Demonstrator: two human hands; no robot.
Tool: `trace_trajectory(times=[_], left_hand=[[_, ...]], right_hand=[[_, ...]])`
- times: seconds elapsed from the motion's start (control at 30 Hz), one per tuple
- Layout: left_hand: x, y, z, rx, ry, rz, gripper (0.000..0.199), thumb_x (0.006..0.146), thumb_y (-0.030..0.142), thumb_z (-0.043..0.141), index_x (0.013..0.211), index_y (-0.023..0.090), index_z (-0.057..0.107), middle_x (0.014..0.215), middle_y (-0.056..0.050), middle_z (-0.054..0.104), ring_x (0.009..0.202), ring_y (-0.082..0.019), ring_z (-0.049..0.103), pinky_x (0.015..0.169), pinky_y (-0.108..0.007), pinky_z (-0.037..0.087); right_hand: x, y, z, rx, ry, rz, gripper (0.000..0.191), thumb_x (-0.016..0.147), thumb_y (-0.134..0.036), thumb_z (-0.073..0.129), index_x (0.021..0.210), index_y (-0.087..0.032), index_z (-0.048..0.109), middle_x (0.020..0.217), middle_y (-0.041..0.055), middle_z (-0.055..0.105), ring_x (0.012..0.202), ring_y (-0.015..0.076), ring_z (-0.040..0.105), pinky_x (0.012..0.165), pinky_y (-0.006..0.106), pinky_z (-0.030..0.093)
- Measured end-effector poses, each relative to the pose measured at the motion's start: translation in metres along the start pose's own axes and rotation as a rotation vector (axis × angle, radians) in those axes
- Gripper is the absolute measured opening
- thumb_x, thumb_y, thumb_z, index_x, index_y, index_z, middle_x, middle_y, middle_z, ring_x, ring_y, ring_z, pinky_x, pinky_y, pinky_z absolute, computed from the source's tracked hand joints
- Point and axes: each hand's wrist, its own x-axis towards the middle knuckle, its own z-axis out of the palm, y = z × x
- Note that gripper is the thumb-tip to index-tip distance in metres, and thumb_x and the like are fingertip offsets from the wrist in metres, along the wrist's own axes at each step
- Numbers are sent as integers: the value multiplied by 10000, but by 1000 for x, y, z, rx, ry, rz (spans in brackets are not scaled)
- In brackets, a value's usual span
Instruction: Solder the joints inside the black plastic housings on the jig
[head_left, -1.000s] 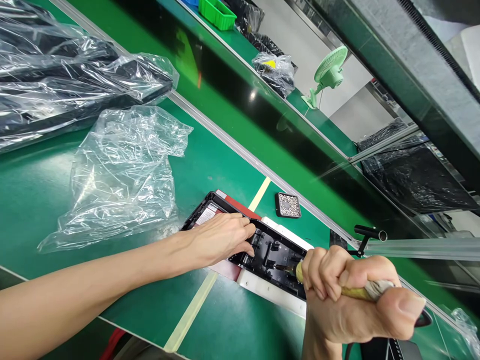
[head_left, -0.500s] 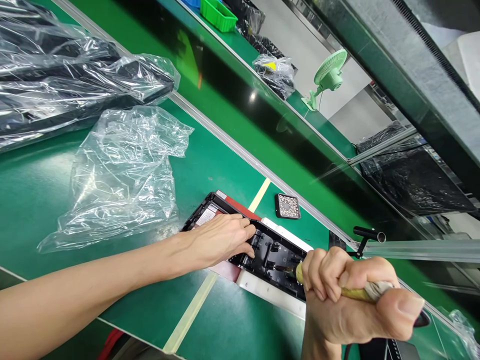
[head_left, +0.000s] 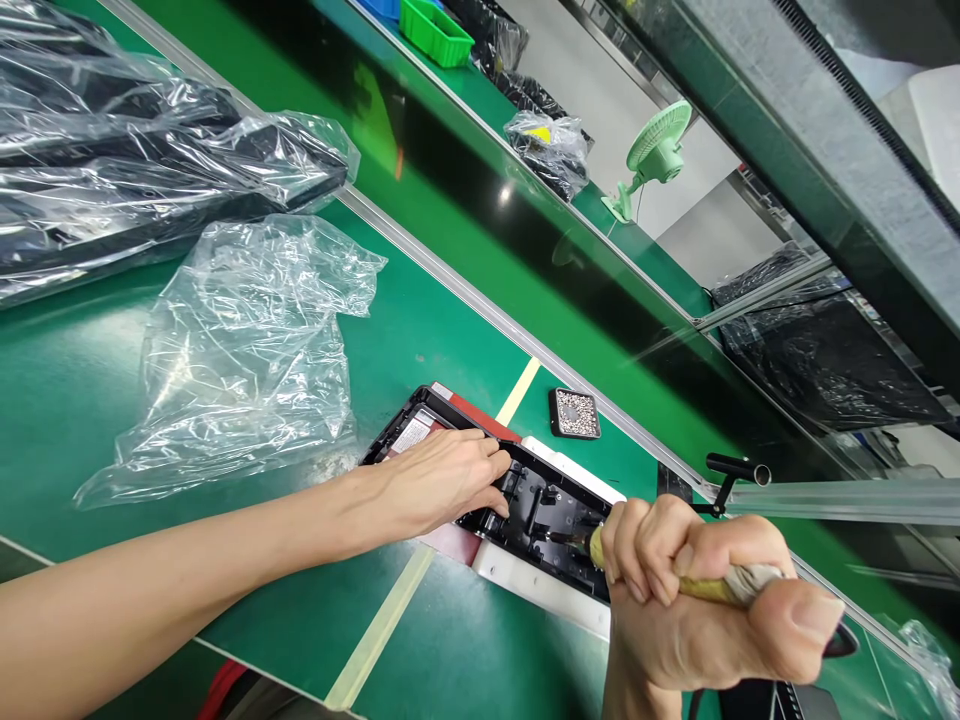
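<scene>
A long black plastic housing point(head_left: 551, 495) lies at a slant on the bench, its ribs and posts facing up. My left hand point(head_left: 442, 485) grips it near the middle, fingers curled over the inside and thumb below them. In my right hand point(head_left: 705, 590), wrapped in a fist, is a soldering iron point(head_left: 598, 547) with a yellowish handle. Its dark shaft points left into the housing, close to a post; whether the tip touches cannot be made out. White blocks point(head_left: 536, 582) and a red piece point(head_left: 480, 412) edge the housing.
Beyond the housing sits a small black tray point(head_left: 575, 413) of tiny metal pieces. A crumpled clear bag point(head_left: 255, 350) and bagged black parts point(head_left: 165, 170) lie to the left. A metal rail point(head_left: 450, 265) runs behind; a black bracket point(head_left: 731, 475) stands near my right hand.
</scene>
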Motion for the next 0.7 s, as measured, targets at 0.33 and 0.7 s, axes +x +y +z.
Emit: trace_trajectory(times=[0.33,0.7], left_hand=[[0,1,-1,17,-11,-13,319,967,471,577,806,205,504,761,7,570,740,-199,562,561,-321,292],[0,0,0,14,-20,-22,311,969,455,584,804,204,502,759,7,574,743,-194,566,562,-324,293]], right_hand=[[0,-1,2,-10,16,21,485,905,-577,393,615,-212,527,441,-71,343,357,66,266,361,206,308],[-1,-1,3,3,24,26,451,896,-553,431,618,-212,533,438,-72,352,356,65,262,361,201,301]])
